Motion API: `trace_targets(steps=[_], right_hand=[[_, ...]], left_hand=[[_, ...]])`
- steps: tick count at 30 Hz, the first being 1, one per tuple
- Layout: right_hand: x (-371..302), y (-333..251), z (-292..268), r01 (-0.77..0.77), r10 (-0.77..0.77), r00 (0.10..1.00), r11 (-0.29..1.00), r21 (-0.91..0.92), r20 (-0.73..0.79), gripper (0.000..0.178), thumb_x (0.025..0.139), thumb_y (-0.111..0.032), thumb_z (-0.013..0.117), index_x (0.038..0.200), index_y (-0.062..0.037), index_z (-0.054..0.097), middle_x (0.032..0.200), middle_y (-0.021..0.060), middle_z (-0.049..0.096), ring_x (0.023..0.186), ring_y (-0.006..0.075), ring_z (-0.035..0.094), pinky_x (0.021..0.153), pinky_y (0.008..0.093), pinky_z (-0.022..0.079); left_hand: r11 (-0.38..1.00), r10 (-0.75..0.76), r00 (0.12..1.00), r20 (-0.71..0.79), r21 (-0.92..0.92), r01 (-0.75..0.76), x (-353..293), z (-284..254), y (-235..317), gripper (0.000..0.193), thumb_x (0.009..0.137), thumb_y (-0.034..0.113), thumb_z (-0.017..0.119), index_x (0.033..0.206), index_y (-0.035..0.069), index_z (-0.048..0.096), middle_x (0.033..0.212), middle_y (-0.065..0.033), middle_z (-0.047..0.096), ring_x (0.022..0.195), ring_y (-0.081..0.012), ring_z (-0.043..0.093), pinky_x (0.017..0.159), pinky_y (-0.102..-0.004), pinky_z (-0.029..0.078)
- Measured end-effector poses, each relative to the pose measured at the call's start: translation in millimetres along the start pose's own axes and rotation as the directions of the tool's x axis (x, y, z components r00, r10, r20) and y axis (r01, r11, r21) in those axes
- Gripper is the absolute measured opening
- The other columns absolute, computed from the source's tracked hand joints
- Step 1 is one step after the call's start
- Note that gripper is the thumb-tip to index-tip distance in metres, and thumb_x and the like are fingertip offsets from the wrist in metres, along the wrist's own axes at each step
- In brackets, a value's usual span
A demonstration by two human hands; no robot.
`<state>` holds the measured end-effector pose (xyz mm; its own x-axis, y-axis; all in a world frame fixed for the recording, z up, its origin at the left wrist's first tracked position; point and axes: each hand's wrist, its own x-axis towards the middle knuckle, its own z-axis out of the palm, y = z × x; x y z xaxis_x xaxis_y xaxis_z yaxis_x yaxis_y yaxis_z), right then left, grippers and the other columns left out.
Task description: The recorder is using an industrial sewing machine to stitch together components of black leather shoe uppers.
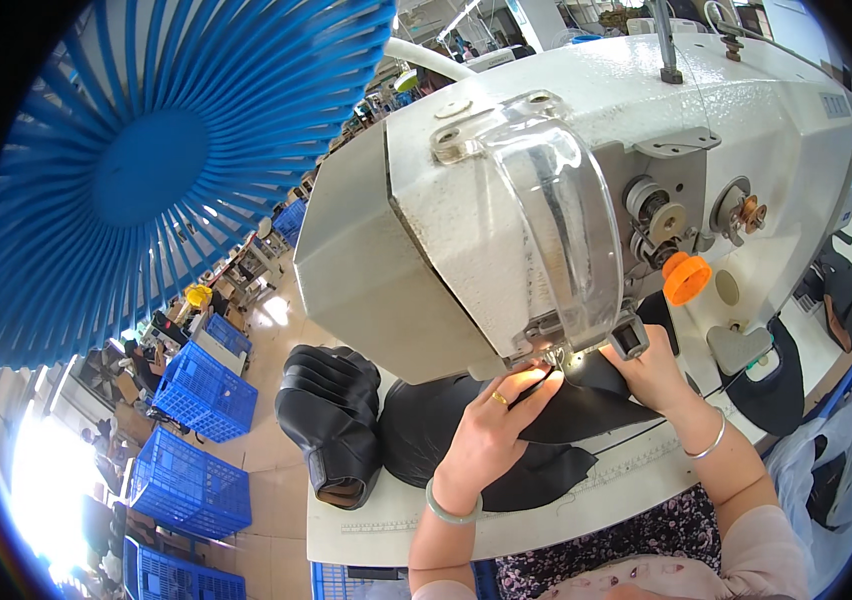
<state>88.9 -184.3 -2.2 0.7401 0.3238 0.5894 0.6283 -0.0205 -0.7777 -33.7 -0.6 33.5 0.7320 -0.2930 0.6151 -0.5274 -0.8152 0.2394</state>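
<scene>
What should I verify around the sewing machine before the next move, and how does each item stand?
1. Left hand clear of the presser foot: not ok, its fingers are very close.
2. Right hand clear of the foot: cannot tell, its fingertips are partly hidden.
3. Black sheet clamped under the foot: cannot tell, detail too small.
4. Clear guard mounted on the machine head: ok.
5. Foot area lit: ok.
6. Stacked black pieces apart from both hands: ok.

The sewing machine (426,240) stands on the desk (376,543), the workpiece (586,412) lying below its needle end. Left of the machine are the fan (151,165), a pile of pieces (331,420) on the desk and, farther out, crates (191,485) on the floor (276,440). Right of it lies a loose panel (774,390).
</scene>
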Motion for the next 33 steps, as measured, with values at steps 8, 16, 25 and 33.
trace_targets(steps=[8,16,25,33], right_hand=[[6,-1,-1,0.027,-0.027,1.0,0.998,-0.058,-0.005,0.031,0.088,-0.018,0.056,0.068,0.0056,0.048,0.054,0.018,0.043,0.047,0.0262,0.034,0.047,0.0367,0.034],[21,0,-23,-0.077,0.076,0.983,0.997,0.004,0.168,0.037,0.083,-0.022,0.061,0.063,0.0022,0.042,0.05,0.0041,0.035,0.052,0.0085,0.031,0.044,0.0325,0.029],[45,-5,-45,-0.327,0.274,0.746,0.945,-0.023,0.608,0.039,0.083,-0.028,0.065,0.059,-0.0054,0.045,0.054,-0.0024,0.042,0.049,0.0059,0.041,0.044,0.0238,0.034],[47,-14,-44,-0.316,0.229,0.767,0.948,0.042,0.6,0.038,0.083,-0.031,0.066,0.065,-0.004,0.047,0.053,-0.0019,0.043,0.049,0.0063,0.041,0.044,0.0248,0.034]], left_hand=[[0.998,0.046,0.999,-0.029,0.034,-0.045,3,-3,-12,0.066,0.053,-0.014,0.057,0.115,0.009,0.065,0.113,-0.0082,0.061,0.098,-0.0292,0.061,0.082,-0.0352,0.052],[0.893,-0.116,0.987,-0.107,0.424,0.151,-7,13,49,0.049,0.065,-0.001,0.06,0.114,-0.002,0.063,0.114,-0.0112,0.063,0.113,-0.0273,0.055,0.088,-0.0362,0.051],[0.888,-0.423,0.885,-0.192,-0.283,0.363,-1,15,27,0.042,0.064,-0.006,0.065,0.105,0.0,0.067,0.103,-0.0101,0.065,0.092,-0.0281,0.065,0.078,-0.0323,0.054],[0.988,-0.04,0.979,-0.199,0.136,0.068,-3,19,31,0.047,0.06,-0.005,0.065,0.107,0.0,0.068,0.106,-0.0105,0.065,0.099,-0.0279,0.064,0.084,-0.0335,0.053]])
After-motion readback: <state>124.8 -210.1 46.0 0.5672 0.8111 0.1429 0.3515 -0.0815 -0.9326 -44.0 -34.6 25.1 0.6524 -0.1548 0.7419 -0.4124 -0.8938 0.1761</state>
